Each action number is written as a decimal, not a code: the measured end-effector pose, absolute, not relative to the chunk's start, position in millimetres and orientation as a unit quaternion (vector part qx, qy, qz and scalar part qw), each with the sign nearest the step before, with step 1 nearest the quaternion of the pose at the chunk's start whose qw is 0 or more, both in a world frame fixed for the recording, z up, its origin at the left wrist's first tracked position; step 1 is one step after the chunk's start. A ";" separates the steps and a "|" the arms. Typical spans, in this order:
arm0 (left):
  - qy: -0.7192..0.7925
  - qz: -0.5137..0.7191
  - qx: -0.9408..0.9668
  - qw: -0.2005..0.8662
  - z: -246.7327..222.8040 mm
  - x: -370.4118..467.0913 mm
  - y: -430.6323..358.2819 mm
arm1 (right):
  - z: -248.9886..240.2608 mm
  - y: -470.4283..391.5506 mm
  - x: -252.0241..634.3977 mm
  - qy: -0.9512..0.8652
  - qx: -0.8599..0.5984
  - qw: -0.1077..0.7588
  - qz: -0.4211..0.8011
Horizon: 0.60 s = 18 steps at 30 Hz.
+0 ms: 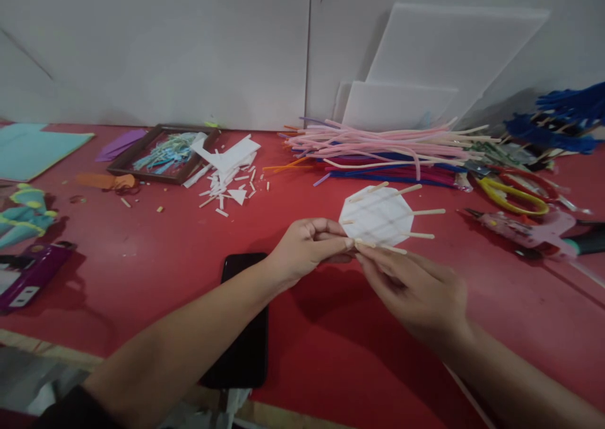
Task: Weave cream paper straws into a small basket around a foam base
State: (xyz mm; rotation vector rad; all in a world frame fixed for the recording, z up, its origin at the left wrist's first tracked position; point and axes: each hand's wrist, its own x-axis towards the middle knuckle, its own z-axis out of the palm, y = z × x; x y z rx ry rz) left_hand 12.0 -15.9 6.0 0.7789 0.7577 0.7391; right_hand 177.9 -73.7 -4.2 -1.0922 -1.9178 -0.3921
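So your left hand [314, 249] and right hand [420, 293] are both pinched, practically meeting, forearms [189, 328] angled inward.

No text, label, brand, number or sign can be read; the pale patch [24, 296] on the purple thing [50, 268] at far left is too blurred to tell whether it bears print

Left hand [312, 251] grips white card [377, 220]; right hand [418, 290] touches stick [391, 249].

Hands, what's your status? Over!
Left hand holding white piece at edge. Right hand pinching a stick there. Other sticks jut out. Phone partly under left arm, clear of piece.
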 end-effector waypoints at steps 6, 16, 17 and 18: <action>0.353 0.342 0.366 0.790 7.2 11.0 -15.5 | -6.5 -73.9 180.9 -0.779 -0.440 0.424 -0.139; 0.358 0.302 0.392 0.792 10.6 7.5 -14.2 | -7.7 -74.3 184.1 -0.802 -0.407 0.408 -0.159; 0.361 0.301 0.397 0.788 9.5 7.1 -13.8 | -8.0 -74.3 184.1 -0.802 -0.410 0.406 -0.157; 0.364 0.298 0.402 0.785 8.3 6.5 -13.2 | -8.4 -74.4 184.0 -0.801 -0.413 0.404 -0.156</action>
